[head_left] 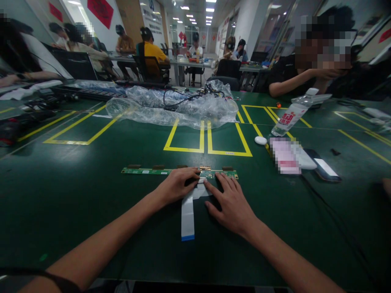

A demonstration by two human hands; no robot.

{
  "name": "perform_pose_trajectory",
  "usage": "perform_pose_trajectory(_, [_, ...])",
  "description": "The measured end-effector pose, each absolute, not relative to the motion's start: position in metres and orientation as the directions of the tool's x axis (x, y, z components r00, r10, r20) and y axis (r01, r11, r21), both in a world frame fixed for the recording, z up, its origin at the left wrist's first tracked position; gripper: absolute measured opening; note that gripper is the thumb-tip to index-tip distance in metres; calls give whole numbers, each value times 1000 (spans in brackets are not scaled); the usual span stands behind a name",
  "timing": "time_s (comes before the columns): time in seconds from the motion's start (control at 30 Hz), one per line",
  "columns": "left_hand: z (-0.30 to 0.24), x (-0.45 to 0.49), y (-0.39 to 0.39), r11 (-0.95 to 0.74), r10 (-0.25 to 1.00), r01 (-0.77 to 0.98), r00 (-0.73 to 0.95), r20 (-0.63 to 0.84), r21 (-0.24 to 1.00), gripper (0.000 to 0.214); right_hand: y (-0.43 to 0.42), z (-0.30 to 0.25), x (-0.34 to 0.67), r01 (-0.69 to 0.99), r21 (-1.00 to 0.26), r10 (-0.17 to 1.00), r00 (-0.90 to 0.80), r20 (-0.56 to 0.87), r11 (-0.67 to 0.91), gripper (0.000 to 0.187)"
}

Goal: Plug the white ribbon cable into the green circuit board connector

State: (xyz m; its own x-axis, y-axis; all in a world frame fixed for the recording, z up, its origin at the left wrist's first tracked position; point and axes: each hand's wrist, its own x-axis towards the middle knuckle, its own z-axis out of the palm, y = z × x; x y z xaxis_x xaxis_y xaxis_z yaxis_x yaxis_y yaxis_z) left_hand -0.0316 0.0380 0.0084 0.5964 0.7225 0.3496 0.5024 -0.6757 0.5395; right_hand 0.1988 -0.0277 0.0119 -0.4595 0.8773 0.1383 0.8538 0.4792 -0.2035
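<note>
A long, narrow green circuit board (146,171) lies crosswise on the table, with several brown tabs along its far edge. A white flat ribbon cable (187,217) with a blue end runs from the board's near edge toward me, folded near the top. My left hand (179,185) lies over the middle of the board, its fingers bent together and closed at the cable's upper end; part of that grip is hidden. With fingers spread, my right hand (230,203) rests its tips on the board's right part, the index finger touching beside the cable's joint.
Crumpled clear plastic wrap (180,108) with black cables (195,95) lies beyond the board. Rightward stand a tilted water bottle (290,118), a small white case (260,140) and phones (325,167). Yellow tape outlines (185,149) mark the green table (122,228). A person (305,61) sits opposite.
</note>
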Motion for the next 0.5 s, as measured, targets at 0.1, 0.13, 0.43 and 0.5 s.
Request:
perform_pose_trajectory(0.1, [8, -32, 39, -683, 716, 499, 603, 352, 534, 20, -28, 10, 199, 851, -210, 876, -459, 147, 481, 64])
perform_pose_trajectory(0.13, [9, -32, 40, -684, 715, 500, 606, 350, 532, 20, -28, 10, 199, 850, -212, 876, -459, 149, 482, 64])
perform_pose_trajectory(0.43, [7, -31, 40, -659, 736, 522, 597, 320, 542, 19, -27, 10, 197, 860, -209, 885, -445, 137, 465, 63])
perform_pose_trajectory(0.5, [8, -30, 40, -652, 743, 529, 591, 315, 544, 18, -26, 11, 196, 864, -204, 887, -441, 138, 461, 62])
